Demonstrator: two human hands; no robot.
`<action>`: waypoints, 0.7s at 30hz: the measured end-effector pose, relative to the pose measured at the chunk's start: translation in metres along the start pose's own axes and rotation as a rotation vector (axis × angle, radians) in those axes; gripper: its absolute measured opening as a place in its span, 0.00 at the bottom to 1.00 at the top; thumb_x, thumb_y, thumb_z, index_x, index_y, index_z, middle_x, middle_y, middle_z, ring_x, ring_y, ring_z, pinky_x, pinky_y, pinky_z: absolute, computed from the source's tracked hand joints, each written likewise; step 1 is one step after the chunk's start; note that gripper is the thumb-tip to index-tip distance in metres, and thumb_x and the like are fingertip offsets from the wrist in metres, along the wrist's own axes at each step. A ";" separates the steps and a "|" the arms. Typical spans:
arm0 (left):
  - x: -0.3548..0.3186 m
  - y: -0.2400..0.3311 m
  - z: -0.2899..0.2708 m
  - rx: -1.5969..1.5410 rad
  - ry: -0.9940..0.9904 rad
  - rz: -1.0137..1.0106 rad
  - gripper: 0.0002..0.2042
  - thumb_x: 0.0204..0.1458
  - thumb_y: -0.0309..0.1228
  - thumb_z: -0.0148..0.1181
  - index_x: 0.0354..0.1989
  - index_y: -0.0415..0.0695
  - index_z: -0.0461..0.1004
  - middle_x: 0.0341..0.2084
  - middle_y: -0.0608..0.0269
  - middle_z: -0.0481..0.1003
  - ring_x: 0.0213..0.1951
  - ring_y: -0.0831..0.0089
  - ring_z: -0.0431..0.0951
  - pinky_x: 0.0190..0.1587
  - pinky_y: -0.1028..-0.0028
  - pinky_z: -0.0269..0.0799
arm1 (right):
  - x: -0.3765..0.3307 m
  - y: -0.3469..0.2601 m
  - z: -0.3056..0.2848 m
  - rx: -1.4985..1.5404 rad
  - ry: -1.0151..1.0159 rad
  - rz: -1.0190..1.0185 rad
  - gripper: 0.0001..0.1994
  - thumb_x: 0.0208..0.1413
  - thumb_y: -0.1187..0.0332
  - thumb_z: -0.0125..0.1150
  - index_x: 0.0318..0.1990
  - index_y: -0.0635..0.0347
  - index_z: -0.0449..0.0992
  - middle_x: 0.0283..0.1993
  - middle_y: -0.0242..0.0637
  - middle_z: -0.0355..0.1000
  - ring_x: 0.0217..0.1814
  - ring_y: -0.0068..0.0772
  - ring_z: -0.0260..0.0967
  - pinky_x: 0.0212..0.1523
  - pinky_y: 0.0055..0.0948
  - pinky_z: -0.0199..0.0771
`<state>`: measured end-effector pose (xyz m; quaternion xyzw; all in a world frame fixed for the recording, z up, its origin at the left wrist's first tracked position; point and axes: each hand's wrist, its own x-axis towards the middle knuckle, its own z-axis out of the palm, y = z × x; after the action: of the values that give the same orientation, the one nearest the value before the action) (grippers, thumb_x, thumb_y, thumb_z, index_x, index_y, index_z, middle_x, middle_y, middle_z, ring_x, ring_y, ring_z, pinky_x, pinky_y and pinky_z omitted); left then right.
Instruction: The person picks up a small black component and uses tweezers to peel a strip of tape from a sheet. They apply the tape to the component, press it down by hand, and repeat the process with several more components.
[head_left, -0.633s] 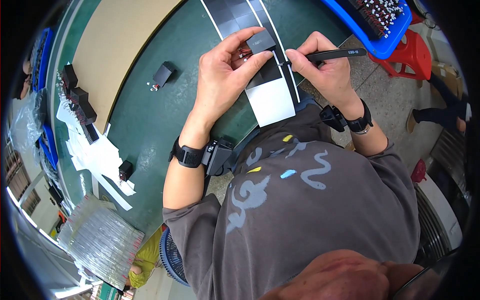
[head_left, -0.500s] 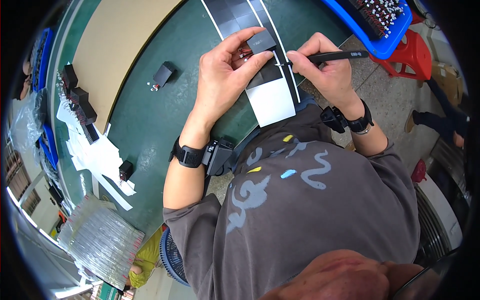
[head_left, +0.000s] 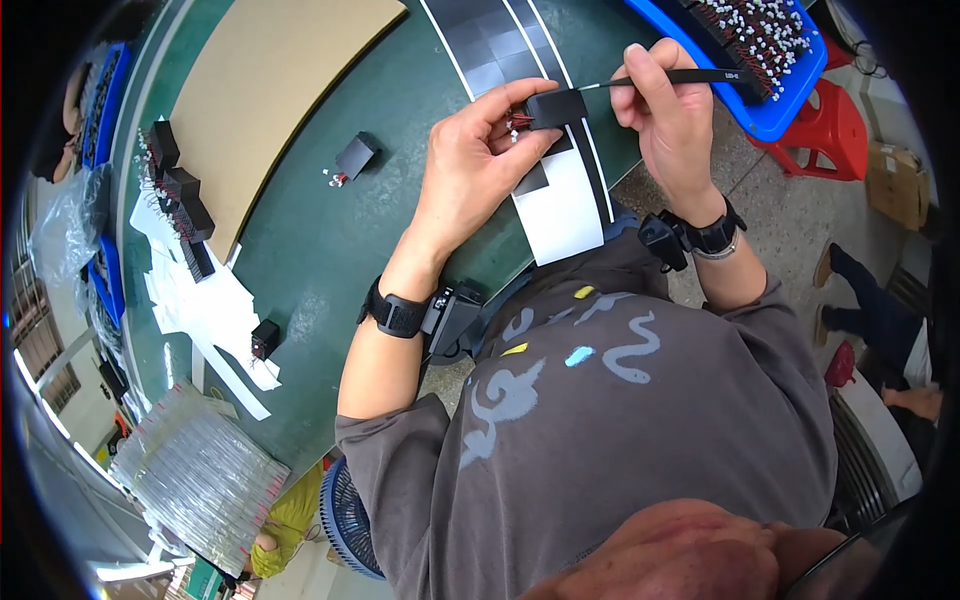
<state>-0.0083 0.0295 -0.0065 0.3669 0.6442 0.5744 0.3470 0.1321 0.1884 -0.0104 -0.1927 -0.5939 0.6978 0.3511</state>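
We pinch small black block (head_left: 553, 107) in left hand (head_left: 470, 160) over near bench (head_left: 330, 230) edge, wires facing us for access. Right hand (head_left: 670, 110) fingers clamp black tweezers (head_left: 680, 77), tip touching block. Blue bin (head_left: 770, 60) just beside.

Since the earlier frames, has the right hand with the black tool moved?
Yes. The right hand and black tool rose away from the white sheet, toward the blue bin.

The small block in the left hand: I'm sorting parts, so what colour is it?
Black, seen in the head view: the block.
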 end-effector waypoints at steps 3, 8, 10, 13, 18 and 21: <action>-0.001 0.000 -0.004 0.056 0.004 -0.018 0.20 0.51 0.24 0.70 0.54 0.44 0.79 0.21 0.77 0.69 0.24 0.90 0.64 0.29 0.84 0.65 | 0.002 0.004 0.003 0.050 0.032 0.017 0.11 0.68 0.66 0.57 0.31 0.56 0.70 0.26 0.31 0.72 0.23 0.17 0.66 0.24 0.16 0.63; 0.000 -0.003 -0.004 0.019 -0.001 -0.038 0.20 0.51 0.24 0.69 0.54 0.44 0.79 0.24 0.76 0.72 0.24 0.91 0.64 0.30 0.84 0.65 | -0.004 0.002 0.011 0.030 0.075 0.019 0.12 0.67 0.66 0.58 0.30 0.55 0.70 0.25 0.32 0.73 0.22 0.16 0.67 0.23 0.14 0.62; 0.000 -0.001 -0.004 0.011 -0.004 -0.043 0.20 0.51 0.24 0.69 0.54 0.44 0.79 0.24 0.76 0.72 0.24 0.91 0.64 0.29 0.84 0.65 | -0.005 0.002 0.012 0.026 0.080 0.015 0.12 0.67 0.66 0.58 0.30 0.55 0.70 0.26 0.32 0.73 0.22 0.16 0.67 0.23 0.14 0.62; 0.000 0.001 -0.003 -0.015 0.007 -0.055 0.19 0.51 0.24 0.69 0.54 0.44 0.79 0.25 0.76 0.73 0.23 0.90 0.64 0.29 0.84 0.65 | -0.003 0.003 0.011 -0.024 0.067 0.023 0.12 0.67 0.66 0.59 0.30 0.55 0.70 0.26 0.33 0.75 0.22 0.17 0.68 0.23 0.14 0.62; 0.001 -0.001 -0.004 0.008 0.001 -0.062 0.20 0.51 0.24 0.70 0.54 0.44 0.79 0.26 0.75 0.73 0.23 0.90 0.64 0.29 0.84 0.65 | -0.002 0.003 0.011 -0.038 0.057 0.019 0.12 0.67 0.66 0.59 0.30 0.55 0.70 0.27 0.33 0.75 0.22 0.17 0.68 0.23 0.14 0.62; 0.000 0.000 -0.004 0.016 -0.001 -0.068 0.20 0.51 0.24 0.70 0.54 0.44 0.79 0.26 0.75 0.73 0.23 0.90 0.64 0.29 0.84 0.65 | -0.003 0.004 0.011 -0.052 0.052 0.016 0.12 0.67 0.66 0.59 0.30 0.55 0.70 0.27 0.33 0.75 0.22 0.16 0.68 0.23 0.14 0.62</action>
<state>-0.0122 0.0275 -0.0061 0.3480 0.6607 0.5568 0.3638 0.1253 0.1786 -0.0123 -0.2246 -0.6010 0.6797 0.3555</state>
